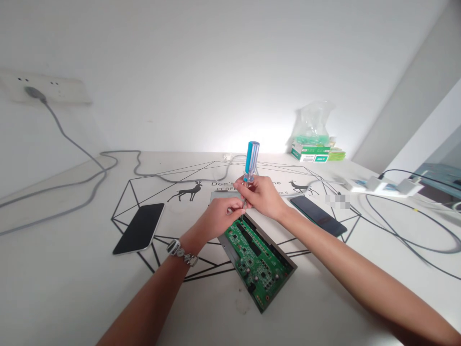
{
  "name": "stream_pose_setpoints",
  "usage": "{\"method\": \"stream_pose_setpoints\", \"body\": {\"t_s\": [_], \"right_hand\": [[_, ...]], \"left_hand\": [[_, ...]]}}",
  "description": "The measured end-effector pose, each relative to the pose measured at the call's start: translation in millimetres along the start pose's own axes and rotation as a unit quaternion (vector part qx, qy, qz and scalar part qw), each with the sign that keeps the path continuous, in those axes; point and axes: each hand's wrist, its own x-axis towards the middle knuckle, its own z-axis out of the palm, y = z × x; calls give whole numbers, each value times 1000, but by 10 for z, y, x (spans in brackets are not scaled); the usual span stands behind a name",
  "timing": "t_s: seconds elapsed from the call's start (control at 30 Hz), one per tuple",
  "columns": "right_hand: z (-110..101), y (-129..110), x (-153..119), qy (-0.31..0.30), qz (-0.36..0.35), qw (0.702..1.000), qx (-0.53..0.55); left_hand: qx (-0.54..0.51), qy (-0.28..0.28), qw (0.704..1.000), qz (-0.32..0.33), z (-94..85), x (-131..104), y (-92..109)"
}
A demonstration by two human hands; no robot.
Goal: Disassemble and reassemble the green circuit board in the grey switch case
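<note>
Across the white tabletop (65, 283) runs a black print of straight lines, deer and lettering, and on its near part lies the largest thing in reach, a green circuit board (257, 259) seated in a dark-edged frame (294, 266). The board sits slantwise, its far end directly under the left hand (215, 216) and right hand (264, 194), its near end stretching toward the person and a little to the right, between the two forearms. Both hands meet above that far end, close together, neither spread: the right has its thumb and fingers drawn in around the screwdriver (251, 161) just below the handle, while the left pinches the shaft lower down between thumb and finger. Well apart on either side lie two dark-screened phones, the left phone (139, 228) beyond the left forearm and the right phone (319, 215) beyond the right one. Smaller than these, the screwdriver stands nearly upright, its blue and clear striped handle rising above the fingers; its tip appears to reach the board near the far edge, though the fingers crowd that spot and actual contact is hard to tell. Smallest is a silver watch (175, 248), worn on the left wrist.
</note>
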Motion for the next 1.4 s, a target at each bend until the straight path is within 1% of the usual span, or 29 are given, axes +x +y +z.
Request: {"method": "stream_pose_setpoints", "body": {"t_s": [0.17, 0.37, 0.43, 0.63, 0.77, 0.83, 0.93, 1.07, 1.2, 1.3, 1.4], "right_hand": [[4, -14, -20, 11, 10, 1000, 15], [31, -71, -53, 45, 43, 998, 8], [37, -88, -61, 47, 47, 998, 9], [35, -128, -99, 53, 49, 995, 66], [31, -161, -175, 100, 53, 989, 92], [29, -183, -212, 128, 50, 987, 80], [30, -223, -238, 149, 46, 986, 53], [31, -261, -223, 158, 42, 986, 23], [18, -239, -205, 155, 35, 987, 12], [2, -198, -198, 146, 32, 989, 22], [-14, -166, -192, 126, 36, 990, 55]], "left_hand": [[5, -4, 1000, -5, 7, -4, -10], [17, -3, 1000, -7, 29, 1, -18], [20, -7, 1000, -6, 28, -1, -20], [26, -11, 1000, -7, 9, -4, -29], [27, -13, 999, -13, 12, -1, -30], [29, -10, 999, -13, 19, -1, -26], [32, -6, 999, -7, 26, -5, -16], [35, -3, 999, 2, 22, -12, -15], [62, 9, 998, -1, 7, -43, -71], [78, -22, 997, -14, 10, -74, -141], [85, -51, 995, -15, 41, -82, -177]]}}
